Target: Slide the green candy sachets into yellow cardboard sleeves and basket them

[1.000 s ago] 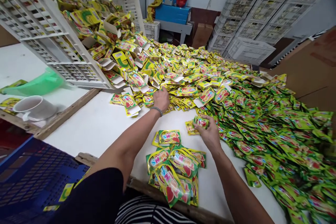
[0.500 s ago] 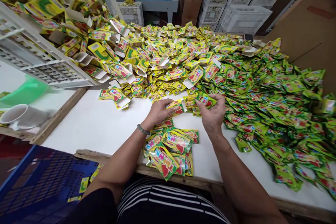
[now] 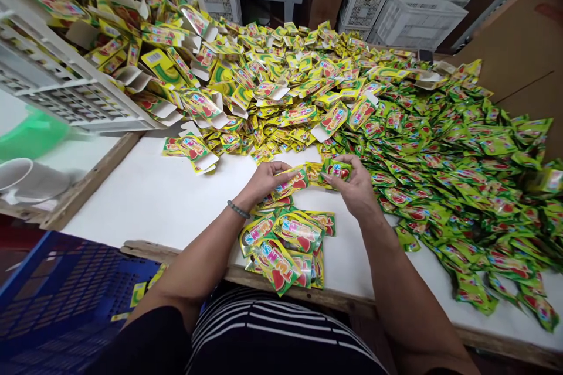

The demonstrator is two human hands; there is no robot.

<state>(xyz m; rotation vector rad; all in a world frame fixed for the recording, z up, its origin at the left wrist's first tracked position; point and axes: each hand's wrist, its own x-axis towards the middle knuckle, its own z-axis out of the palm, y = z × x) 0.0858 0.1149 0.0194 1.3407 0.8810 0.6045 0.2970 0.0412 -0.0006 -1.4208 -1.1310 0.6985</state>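
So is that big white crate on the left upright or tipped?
Tipped: the crate leans with its mouth sideways, and yellow boxes spill out onto the white table.

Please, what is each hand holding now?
Left hand: closed on a yellow-green carton.
Right hand: closed on a green packet.

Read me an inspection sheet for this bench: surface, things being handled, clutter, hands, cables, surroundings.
Surface: white tabletop, rough wooden edge.
Things handled: printed pack and green packet; overlapping pouches near the front.
Clutter: heaps of yellow boxes and green packets, mingling where they meet; mug at left.
Hands: left grips the printed pack, right the green packet.
Cables: nothing seen.
Surroundings: tilted white crate at left, blue basket below, stacked crates behind.
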